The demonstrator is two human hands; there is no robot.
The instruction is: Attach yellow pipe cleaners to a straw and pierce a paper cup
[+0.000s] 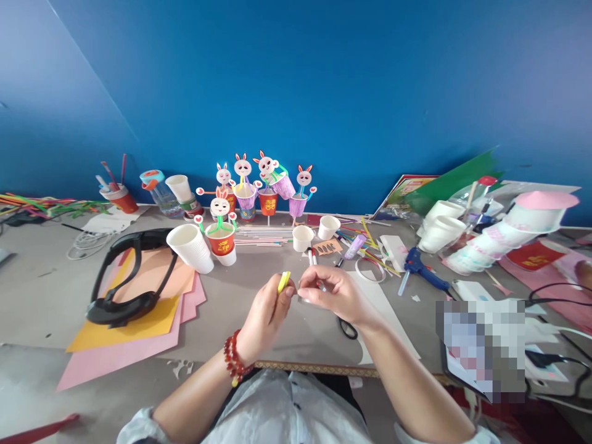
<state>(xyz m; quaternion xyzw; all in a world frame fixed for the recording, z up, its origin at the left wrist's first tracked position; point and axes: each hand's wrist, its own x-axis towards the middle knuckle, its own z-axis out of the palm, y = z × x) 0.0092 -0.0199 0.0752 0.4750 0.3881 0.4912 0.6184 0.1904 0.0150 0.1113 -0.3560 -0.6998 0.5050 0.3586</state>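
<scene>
Beyond the shirt (272,407), clamping a yellow strip (283,282) in the left hand (267,308), with unclear hold in the right hand (333,293), could crease the strip by squeezing too hard.

The single view comes from the head of the person in a pale blue cloth shirt (272,410), above the near side of the long grey tabletop (296,339). It looks forward and down. The left bare hand (266,314) and the right bare hand (337,295) are near to it, over the tabletop; the smooth blue wall (296,80) stands farther, behind the tabletop.
</scene>
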